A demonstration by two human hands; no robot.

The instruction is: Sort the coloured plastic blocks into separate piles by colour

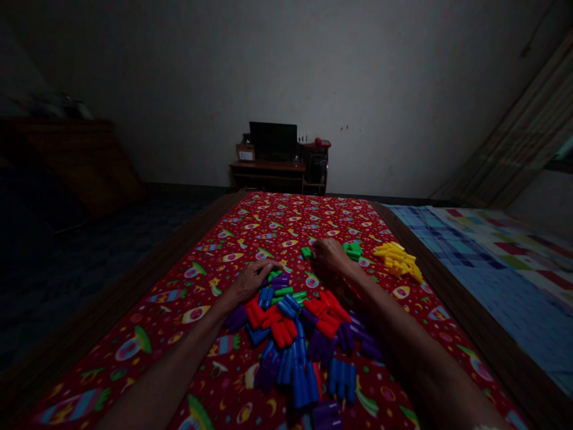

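Note:
My right hand (332, 254) is closed with its fingers at a green plastic block (307, 253), beyond the mixed pile. Just past that hand lies a small heap of green blocks (353, 251). My left hand (254, 279) rests at the far left edge of the pile, fingers curled at a green block (273, 275) beside a purple block (280, 280). Its fingertips are partly hidden. Between my forearms spread ribbed, tube-like plastic blocks, among them red blocks (283, 332), blue blocks (305, 382) and purple blocks (322, 345). A heap of yellow blocks (397, 259) lies to the right.
A red cloth (242, 239) with rockets and planets covers the surface under the blocks. To the right is a bed with a checked blue cover (430, 239). A desk (268, 169) with a monitor (274, 141) stands by the far wall, and a wooden cabinet (89, 161) at the left.

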